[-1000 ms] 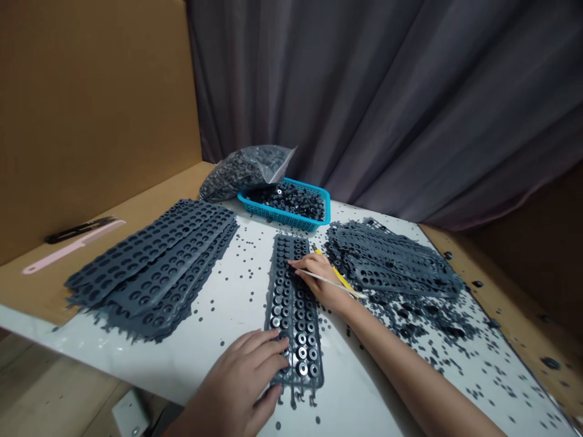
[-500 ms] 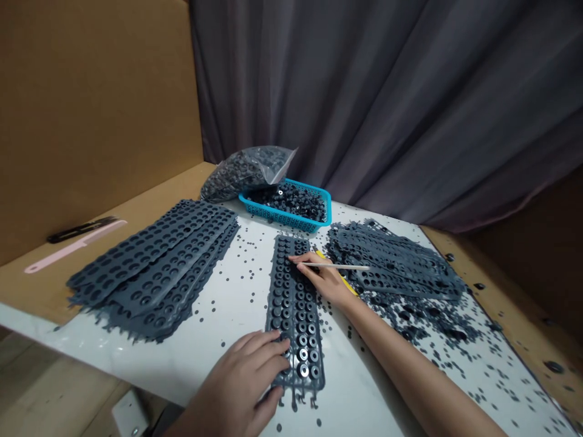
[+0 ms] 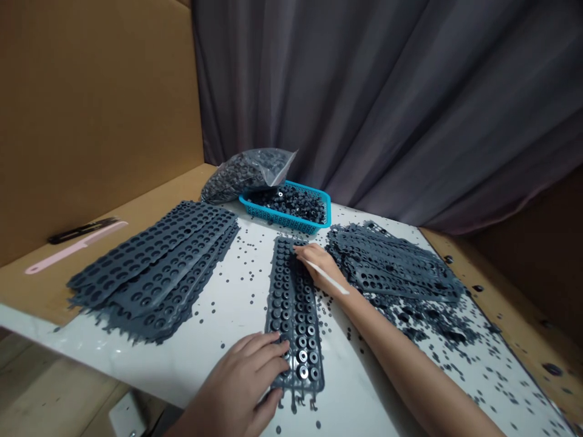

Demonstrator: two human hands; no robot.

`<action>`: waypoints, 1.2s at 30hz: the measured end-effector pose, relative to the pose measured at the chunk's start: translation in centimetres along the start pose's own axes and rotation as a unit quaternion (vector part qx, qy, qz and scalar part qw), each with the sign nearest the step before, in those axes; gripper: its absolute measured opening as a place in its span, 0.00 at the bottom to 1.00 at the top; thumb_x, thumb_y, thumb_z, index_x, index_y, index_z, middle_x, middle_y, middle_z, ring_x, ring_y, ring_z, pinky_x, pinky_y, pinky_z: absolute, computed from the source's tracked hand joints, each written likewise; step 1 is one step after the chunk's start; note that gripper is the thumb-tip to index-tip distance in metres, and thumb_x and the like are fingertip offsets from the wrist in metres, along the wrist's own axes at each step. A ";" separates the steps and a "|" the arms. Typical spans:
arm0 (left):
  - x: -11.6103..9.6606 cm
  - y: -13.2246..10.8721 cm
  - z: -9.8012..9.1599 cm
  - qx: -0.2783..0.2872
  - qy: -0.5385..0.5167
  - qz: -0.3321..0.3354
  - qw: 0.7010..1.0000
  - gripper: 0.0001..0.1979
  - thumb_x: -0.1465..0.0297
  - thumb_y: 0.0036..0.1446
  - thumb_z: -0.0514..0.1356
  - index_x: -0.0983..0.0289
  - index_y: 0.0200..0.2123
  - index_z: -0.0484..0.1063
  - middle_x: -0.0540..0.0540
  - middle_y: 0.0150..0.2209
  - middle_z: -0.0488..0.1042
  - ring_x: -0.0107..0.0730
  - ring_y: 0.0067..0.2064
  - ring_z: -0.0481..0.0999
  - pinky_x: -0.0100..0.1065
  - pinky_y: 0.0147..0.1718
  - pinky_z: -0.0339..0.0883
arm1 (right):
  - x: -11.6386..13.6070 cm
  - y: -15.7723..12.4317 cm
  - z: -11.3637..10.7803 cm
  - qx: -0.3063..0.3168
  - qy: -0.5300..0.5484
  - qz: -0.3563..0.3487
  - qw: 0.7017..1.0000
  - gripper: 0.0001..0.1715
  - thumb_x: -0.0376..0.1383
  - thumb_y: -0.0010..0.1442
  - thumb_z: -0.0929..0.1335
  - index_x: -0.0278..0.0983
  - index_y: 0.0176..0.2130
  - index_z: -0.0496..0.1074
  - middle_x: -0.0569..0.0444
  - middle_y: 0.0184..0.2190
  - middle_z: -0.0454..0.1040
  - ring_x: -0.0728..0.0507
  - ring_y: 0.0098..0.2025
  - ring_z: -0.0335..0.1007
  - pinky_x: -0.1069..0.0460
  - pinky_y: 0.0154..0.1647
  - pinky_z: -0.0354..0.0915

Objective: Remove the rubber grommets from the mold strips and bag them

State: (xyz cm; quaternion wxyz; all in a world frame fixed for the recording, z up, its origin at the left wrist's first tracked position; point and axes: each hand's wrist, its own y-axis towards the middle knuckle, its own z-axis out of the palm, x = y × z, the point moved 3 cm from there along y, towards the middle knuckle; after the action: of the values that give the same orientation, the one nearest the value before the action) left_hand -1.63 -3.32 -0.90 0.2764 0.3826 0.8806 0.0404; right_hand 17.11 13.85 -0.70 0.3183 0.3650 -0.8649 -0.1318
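A dark grey rubber sheet (image 3: 294,303) with rows of round ring-shaped parts lies lengthwise in front of me. My left hand (image 3: 248,379) rests on its near left corner, fingers stretched out and lying flat. Toward the far end of the sheet, my right hand (image 3: 321,267) is closed in a pinch on a thin white stick (image 3: 327,278), which slants back over the hand toward the wrist. The fingertips sit by the holes in the far right rows; the stick's tip is hidden by them.
Stacked rubber sheets lie on the left (image 3: 159,267) and the right (image 3: 396,261). Behind stand a blue basket (image 3: 282,220) of small dark parts and a filled clear bag (image 3: 246,173). A pink comb-like tool (image 3: 75,247) lies far left. Small dark discs litter the white table (image 3: 228,309).
My right hand has shifted slightly toward the sheet's far end. The stick has swung from nearly level to slanting down toward the wrist. My left hand stays put.
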 end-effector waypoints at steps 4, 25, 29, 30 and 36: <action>-0.1 0.3 -0.3 -0.003 0.002 0.002 1.000 0.18 0.78 0.49 0.55 0.61 0.45 0.67 0.53 0.51 0.72 0.40 0.53 0.69 0.41 0.50 0.67 | -0.6 -0.2 -0.2 -0.035 0.048 0.065 0.996 0.10 0.39 0.64 0.60 0.39 0.41 0.69 0.47 0.41 0.76 0.41 0.44 0.72 0.45 0.43 0.68; -0.3 0.5 -0.8 -0.012 0.013 0.010 1.000 0.17 0.77 0.50 0.55 0.61 0.44 0.68 0.54 0.49 0.74 0.40 0.51 0.71 0.41 0.49 0.67 | -1.3 1.2 0.7 -0.025 0.021 0.051 0.998 0.12 0.39 0.63 0.60 0.39 0.41 0.70 0.48 0.40 0.76 0.39 0.43 0.72 0.44 0.44 0.66; -0.3 0.5 -0.9 -0.011 0.013 0.010 1.000 0.17 0.78 0.49 0.55 0.61 0.44 0.69 0.54 0.49 0.74 0.40 0.51 0.71 0.40 0.49 0.68 | -1.4 0.9 0.8 -0.024 0.055 0.064 0.996 0.10 0.39 0.63 0.61 0.40 0.40 0.70 0.50 0.39 0.77 0.42 0.42 0.74 0.47 0.41 0.69; -0.3 0.5 -0.8 -0.010 0.014 0.009 1.000 0.17 0.78 0.49 0.55 0.61 0.44 0.69 0.54 0.49 0.74 0.40 0.51 0.71 0.40 0.49 0.68 | -1.3 0.9 0.9 -0.019 0.061 0.065 0.996 0.10 0.39 0.63 0.62 0.39 0.39 0.70 0.50 0.39 0.77 0.42 0.42 0.74 0.48 0.42 0.69; -0.2 0.5 -0.5 0.005 0.013 0.006 1.000 0.17 0.77 0.50 0.55 0.61 0.44 0.68 0.54 0.50 0.73 0.41 0.52 0.70 0.42 0.49 0.68 | -1.3 0.8 0.9 0.000 0.065 0.065 0.996 0.10 0.38 0.62 0.62 0.39 0.39 0.71 0.50 0.39 0.77 0.42 0.41 0.73 0.48 0.42 0.68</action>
State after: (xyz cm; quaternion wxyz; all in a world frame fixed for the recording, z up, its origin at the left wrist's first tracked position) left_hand -1.44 -3.05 -0.19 0.2624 0.3885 0.8823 0.0426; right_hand 16.74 15.32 -1.58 0.3820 0.3156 -0.8643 -0.0865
